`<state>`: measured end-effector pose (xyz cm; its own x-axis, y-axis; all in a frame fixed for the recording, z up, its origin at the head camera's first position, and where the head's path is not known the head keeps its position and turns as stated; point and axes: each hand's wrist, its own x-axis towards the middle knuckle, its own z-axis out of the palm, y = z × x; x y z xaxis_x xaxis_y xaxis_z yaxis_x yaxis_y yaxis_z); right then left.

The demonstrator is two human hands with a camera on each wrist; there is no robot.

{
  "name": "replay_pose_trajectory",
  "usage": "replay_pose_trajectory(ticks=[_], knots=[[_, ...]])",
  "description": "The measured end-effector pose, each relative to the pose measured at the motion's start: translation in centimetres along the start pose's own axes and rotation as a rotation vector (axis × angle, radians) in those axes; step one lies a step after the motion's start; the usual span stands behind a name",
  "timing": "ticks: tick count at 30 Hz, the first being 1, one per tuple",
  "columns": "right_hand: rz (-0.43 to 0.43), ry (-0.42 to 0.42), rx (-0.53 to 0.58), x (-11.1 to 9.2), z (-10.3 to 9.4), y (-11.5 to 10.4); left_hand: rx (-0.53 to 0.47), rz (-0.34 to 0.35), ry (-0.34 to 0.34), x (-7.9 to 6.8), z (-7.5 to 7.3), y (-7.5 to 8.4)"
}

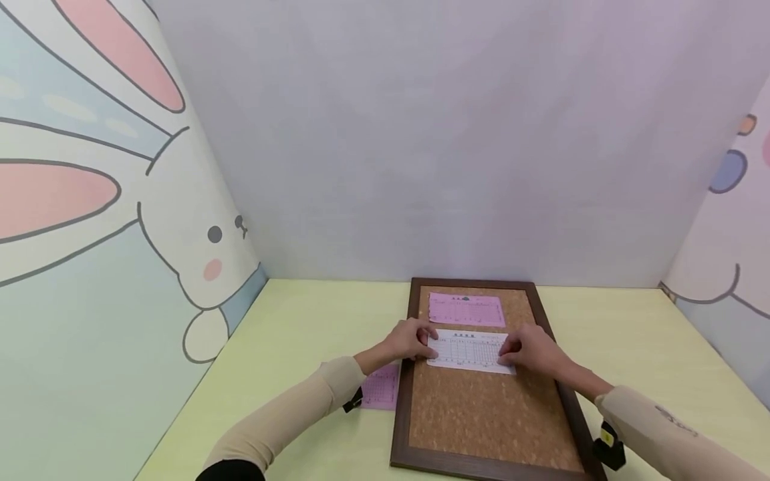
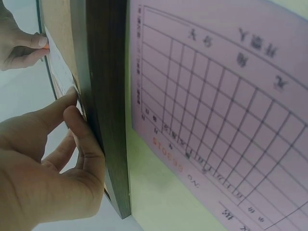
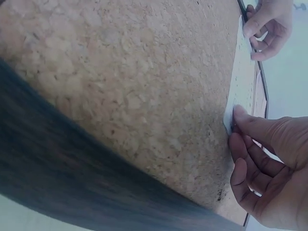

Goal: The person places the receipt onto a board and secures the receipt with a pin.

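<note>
A white printed form (image 1: pixel 464 350) lies across the upper half of a framed cork board (image 1: pixel 493 421). At its left end my left hand (image 1: pixel 412 339) pinches the paper with thumb and fingers, close to the dark wooden frame (image 2: pixel 103 96). My right hand (image 1: pixel 532 351) grips the opposite end; in the right wrist view its thumb (image 3: pixel 243 115) lies on top of the sheet's corner. Something small and orange shows by the right fingertips in the left wrist view. Just above the white sheet, a pink form (image 1: pixel 466 310) is on the cork.
Another pink form (image 1: pixel 380 389) lies on the pale yellow table (image 1: pixel 313 321), left of the board and partly behind the left forearm. A grey wall (image 1: pixel 421 167) rises behind the table, with rabbit-patterned panels (image 1: pixel 180 220) at the left side.
</note>
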<state>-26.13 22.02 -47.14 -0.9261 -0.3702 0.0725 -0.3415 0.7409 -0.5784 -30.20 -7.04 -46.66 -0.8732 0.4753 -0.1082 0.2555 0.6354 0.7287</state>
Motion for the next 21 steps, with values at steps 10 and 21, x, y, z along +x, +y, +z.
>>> replay_pose_trajectory(ticks=[10, 21], knots=[[-0.054, -0.009, 0.072, -0.27, 0.14, 0.53, 0.007, 0.013, -0.001, 0.14, 0.13, 0.20], [-0.054, -0.025, 0.057, 0.18, 0.12, 0.09, -0.001, 0.002, 0.001, 0.04, 0.02, 0.06]])
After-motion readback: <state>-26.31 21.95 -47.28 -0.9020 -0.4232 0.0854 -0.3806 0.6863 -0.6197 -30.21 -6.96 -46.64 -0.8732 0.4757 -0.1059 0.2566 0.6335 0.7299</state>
